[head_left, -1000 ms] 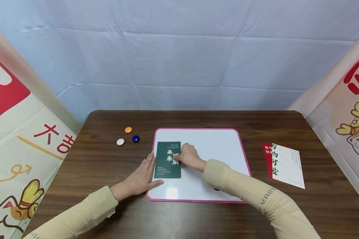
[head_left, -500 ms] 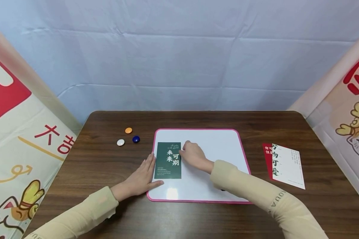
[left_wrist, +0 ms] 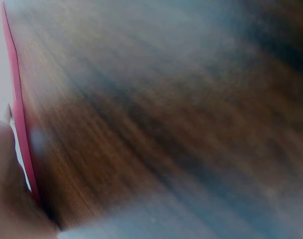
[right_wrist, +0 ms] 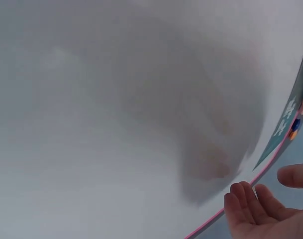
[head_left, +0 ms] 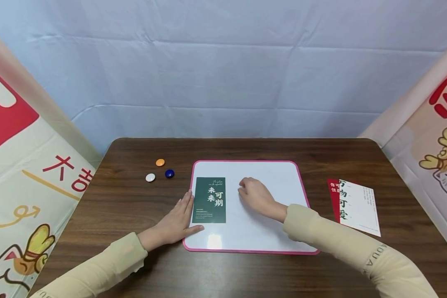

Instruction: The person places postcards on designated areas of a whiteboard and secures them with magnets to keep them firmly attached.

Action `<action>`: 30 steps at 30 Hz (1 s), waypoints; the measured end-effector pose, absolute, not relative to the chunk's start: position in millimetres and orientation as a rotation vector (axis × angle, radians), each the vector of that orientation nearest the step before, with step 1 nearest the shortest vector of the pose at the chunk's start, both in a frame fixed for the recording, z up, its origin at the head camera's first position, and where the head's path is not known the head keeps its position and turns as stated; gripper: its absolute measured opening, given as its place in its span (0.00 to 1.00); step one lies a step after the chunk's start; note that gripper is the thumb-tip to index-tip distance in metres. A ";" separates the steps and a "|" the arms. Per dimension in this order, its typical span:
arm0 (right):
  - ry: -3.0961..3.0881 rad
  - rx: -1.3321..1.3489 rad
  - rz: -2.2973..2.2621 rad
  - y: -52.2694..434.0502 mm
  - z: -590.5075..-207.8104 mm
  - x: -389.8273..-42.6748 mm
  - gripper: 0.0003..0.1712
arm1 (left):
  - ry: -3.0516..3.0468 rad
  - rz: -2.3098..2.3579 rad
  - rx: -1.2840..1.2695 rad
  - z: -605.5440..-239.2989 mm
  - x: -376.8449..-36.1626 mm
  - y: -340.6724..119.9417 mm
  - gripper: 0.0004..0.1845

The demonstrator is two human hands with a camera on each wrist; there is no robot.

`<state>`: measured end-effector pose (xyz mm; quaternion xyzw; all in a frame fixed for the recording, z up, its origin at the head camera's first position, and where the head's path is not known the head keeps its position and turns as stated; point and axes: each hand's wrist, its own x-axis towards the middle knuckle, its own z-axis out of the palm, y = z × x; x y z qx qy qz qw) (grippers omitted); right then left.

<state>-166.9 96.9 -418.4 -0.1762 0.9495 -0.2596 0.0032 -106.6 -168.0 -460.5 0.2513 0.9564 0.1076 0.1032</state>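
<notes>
A white magnetic board [head_left: 268,178] with a pink rim lies in the middle of the brown table [head_left: 134,236]. A dark green card [head_left: 209,200] with white characters lies flat on its left part. My left hand [head_left: 176,219] lies flat with straight fingers across the board's left rim, fingertips against the card's left edge. My right hand [head_left: 255,193] rests on the bare board just right of the card, fingers curled under, nothing visible in it. The right wrist view shows the white board [right_wrist: 91,124], the green card [right_wrist: 290,114] and the left hand [right_wrist: 255,211]. The left wrist view is blurred, showing only the pink rim [left_wrist: 19,124] and wood.
Three round magnets sit left of the board: orange [head_left: 160,162], white [head_left: 150,177] and blue [head_left: 169,174]. On the right a white card [head_left: 359,205] lies over a red card [head_left: 333,190]. Printed banners stand at both table sides, a pale cloth behind.
My right hand has lifted off the green card and slid right onto the bare board. The card and my left hand have stayed in place.
</notes>
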 end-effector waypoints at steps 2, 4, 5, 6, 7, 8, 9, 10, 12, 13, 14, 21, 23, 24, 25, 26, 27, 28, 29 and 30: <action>2.993 -0.584 -0.814 104.3 -420.0 -166.1 0.11 | 2.824 0.317 0.743 -461.2 -106.9 -168.1 0.54; 3.007 -0.626 -0.817 111.7 -421.3 -165.6 0.12 | 2.829 0.313 0.744 -462.1 -107.2 -168.4 0.54; 3.013 -0.646 -0.815 115.2 -421.8 -165.3 0.13 | 2.832 0.312 0.747 -462.4 -107.3 -168.5 0.54; 3.020 -0.671 -0.810 118.9 -422.4 -165.1 0.13 | 2.833 0.313 0.745 -462.8 -107.5 -168.7 0.54; 3.025 -0.688 -0.805 122.5 -422.9 -165.0 0.13 | 2.834 0.312 0.748 -463.0 -107.5 -168.8 0.53; 3.033 -0.711 -0.795 126.1 -423.5 -164.8 0.14 | 2.834 0.314 0.749 -463.0 -107.6 -168.8 0.53; 3.040 -0.730 -0.788 129.6 -424.2 -164.5 0.14 | 2.834 0.315 0.751 -462.7 -107.5 -168.8 0.53; 3.046 -0.753 -0.781 133.3 -424.8 -164.0 0.14 | 2.832 0.315 0.749 -462.4 -107.4 -168.7 0.54; 3.064 -0.792 -0.759 140.3 -426.0 -162.9 0.14 | 2.830 0.314 0.750 -462.1 -107.5 -168.4 0.54; 3.070 -0.804 -0.750 144.0 -426.5 -162.1 0.15 | 2.829 0.313 0.752 -461.9 -107.5 -168.2 0.54; 3.078 -0.817 -0.739 147.6 -427.0 -161.2 0.15 | 2.829 0.312 0.751 -461.9 -107.5 -168.0 0.54; 3.103 -0.815 -0.677 173.9 -430.2 -156.9 0.18 | 2.838 0.300 0.754 -462.0 -107.3 -167.8 0.53; 3.105 -0.791 -0.666 181.3 -430.5 -156.0 0.19 | 2.842 0.297 0.754 -462.1 -107.3 -167.8 0.53; 3.106 -0.779 -0.662 185.1 -430.6 -155.6 0.20 | 2.843 0.300 0.755 -462.2 -107.3 -167.9 0.53; 3.108 -0.762 -0.657 188.7 -430.6 -155.3 0.21 | 2.844 0.298 0.755 -462.5 -107.4 -168.0 0.53; 3.107 -0.742 -0.651 192.3 -430.6 -154.7 0.22 | 2.846 0.299 0.757 -462.6 -107.4 -168.0 0.53; 3.105 -0.729 -0.647 195.9 -431.0 -154.3 0.22 | 2.844 0.298 0.755 -462.5 -107.3 -168.1 0.53; 3.103 -0.718 -0.643 199.4 -431.4 -153.9 0.23 | 2.845 0.299 0.757 -462.6 -107.3 -168.2 0.53; 3.101 -0.706 -0.637 202.9 -432.2 -153.7 0.24 | 2.845 0.301 0.758 -462.6 -107.2 -168.3 0.53; 3.099 -0.695 -0.634 206.2 -433.0 -153.3 0.25 | 2.845 0.302 0.757 -462.5 -107.2 -168.4 0.53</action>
